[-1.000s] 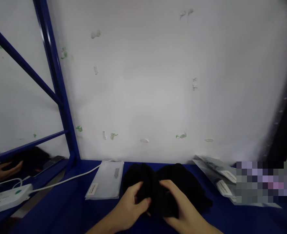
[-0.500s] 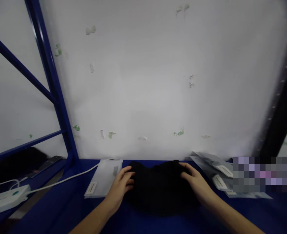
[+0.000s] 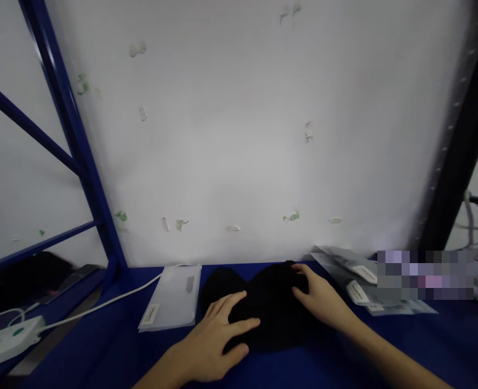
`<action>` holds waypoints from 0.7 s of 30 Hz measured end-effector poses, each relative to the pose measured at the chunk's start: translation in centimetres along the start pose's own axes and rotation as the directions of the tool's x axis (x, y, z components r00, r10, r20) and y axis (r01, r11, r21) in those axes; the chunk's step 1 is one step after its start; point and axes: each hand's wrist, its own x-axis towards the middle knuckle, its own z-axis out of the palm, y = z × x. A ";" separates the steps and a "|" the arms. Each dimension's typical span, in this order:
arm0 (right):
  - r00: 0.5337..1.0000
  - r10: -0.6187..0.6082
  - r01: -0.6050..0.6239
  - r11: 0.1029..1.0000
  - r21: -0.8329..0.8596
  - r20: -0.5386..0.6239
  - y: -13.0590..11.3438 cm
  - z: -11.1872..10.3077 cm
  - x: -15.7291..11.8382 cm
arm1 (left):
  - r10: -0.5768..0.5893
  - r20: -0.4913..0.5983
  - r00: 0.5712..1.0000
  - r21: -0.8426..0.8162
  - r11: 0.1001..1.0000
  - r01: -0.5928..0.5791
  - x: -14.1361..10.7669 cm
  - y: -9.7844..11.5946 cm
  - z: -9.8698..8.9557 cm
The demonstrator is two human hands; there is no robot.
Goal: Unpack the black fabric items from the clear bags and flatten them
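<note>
Using frosted pouch (image 3: 174,300) as landmark. Got black cloth item (image 3: 283,319) just right of pouch, on blue table (image 3: 85,348), with two rounded lobes at its far edge. Reads as a spreading or shaping step, judging by hand placement.

See left hand (image 3: 210,340) near and right of pouch, over near left part of cloth, with fingers splayed wide apart; can't tell how hard pressing. See right hand (image 3: 320,297) farther right of pouch, at cloth's far right edge, with thumb and fingertips on either side of black fabric; can't tell whether pinching or just resting.

To do it well: steady far right edge lightly, smooth with flat left palm from middle out toward pouch, stop short of pouch. Press, don't drag; probably soft, likely to ruck. Check folds by feel, hard to read on black. Avoid pushing cloth into grey bags (image 3: 338,265), well right of pouch.
</note>
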 end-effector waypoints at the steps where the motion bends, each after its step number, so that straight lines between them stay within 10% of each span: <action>1: 1.000 -0.015 0.015 1.000 0.006 -0.003 0.0 -0.1 0.1 | 0.003 0.013 1.000 0.008 1.000 -0.003 0.0 0.0 0.0; 7: 0.996 -0.077 0.077 0.997 -0.014 -0.035 0.1 -1.6 0.7 | -0.078 -0.173 0.982 0.070 0.993 0.091 0.4 -0.4 0.3; 15: 0.993 -0.112 0.105 0.984 -0.143 -0.040 1.0 -1.9 0.9 | -0.312 -0.459 0.832 0.263 0.846 0.463 1.2 -1.3 -0.8; 21: 0.974 -0.170 0.196 0.962 -0.189 0.147 -1.9 -3.2 -0.1 | -0.157 -0.234 0.959 0.267 0.939 0.219 0.6 -0.2 -1.2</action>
